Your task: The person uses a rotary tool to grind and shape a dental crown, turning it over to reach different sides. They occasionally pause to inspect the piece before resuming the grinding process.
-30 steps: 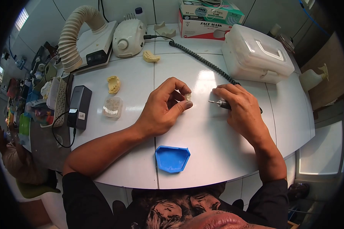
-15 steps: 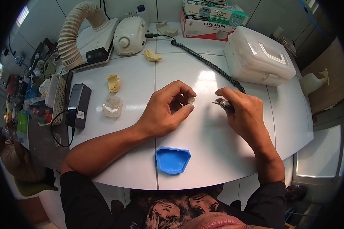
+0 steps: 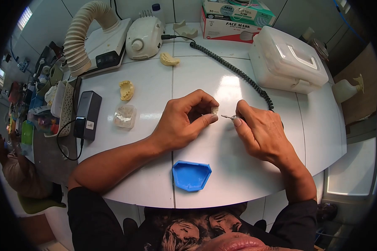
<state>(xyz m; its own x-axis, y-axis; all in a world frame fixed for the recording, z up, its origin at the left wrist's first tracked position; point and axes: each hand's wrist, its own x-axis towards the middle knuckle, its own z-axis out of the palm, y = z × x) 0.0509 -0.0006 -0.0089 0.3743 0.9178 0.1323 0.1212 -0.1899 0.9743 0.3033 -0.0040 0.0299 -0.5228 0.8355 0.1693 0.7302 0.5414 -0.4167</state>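
My left hand (image 3: 182, 121) pinches a small whitish dental piece (image 3: 215, 110) between thumb and fingertips; its exact shape is too small to tell. Facing it, my right hand (image 3: 264, 131) grips a rotary handpiece (image 3: 234, 118), most of whose body the fingers hide. Its thin bur points left at the dental piece, with a narrow gap between them. Below the hands lies a blue angular tray (image 3: 192, 175), open side up. Left of my left hand sit a clear lidded box (image 3: 125, 116) and a yellowish dental cast (image 3: 126, 90).
A coiled cord (image 3: 234, 67) crosses the tabletop from the white control unit (image 3: 145, 39). Another cast (image 3: 169, 59) lies before it. A ribbed suction hose (image 3: 75, 42) and a black power box (image 3: 88, 115) stand left; a white case (image 3: 287, 60) and mask boxes (image 3: 228, 29) stand at the back right.
My right hand has turned and come left, swinging the bur closer to the dental piece. The left hand keeps its pinch, with the piece tilted a little differently. The whole view has shifted slightly.
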